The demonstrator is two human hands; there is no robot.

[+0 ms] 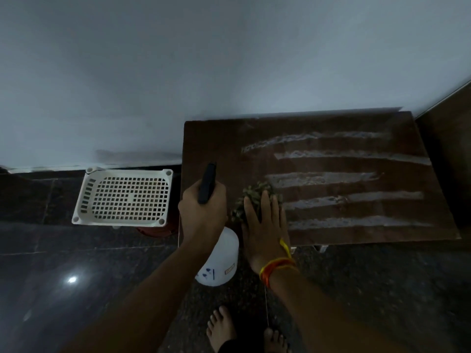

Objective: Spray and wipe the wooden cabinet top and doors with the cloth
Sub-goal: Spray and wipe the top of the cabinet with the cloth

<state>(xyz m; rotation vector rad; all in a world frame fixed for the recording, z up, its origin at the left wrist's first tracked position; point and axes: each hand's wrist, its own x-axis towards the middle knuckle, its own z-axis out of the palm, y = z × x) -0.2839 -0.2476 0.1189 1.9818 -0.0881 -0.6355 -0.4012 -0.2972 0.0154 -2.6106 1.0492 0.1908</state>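
Partly hidden: cloth point(251, 200) under flat right hand point(265, 225).

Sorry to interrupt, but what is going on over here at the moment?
A person is cleaning a wooden cabinet top. Their left hand grips a white spray bottle by its dark trigger head, while the right hand presses a cloth flat on the top. Pale wet streaks cross the wood. A white plastic basket sits alongside.

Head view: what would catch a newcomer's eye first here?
Pale wet streaks band the wooden cabinet top. At its near-left corner the right hand presses a cloth flat, while the left hand grips a white spray bottle. A white perforated basket sits to the left.
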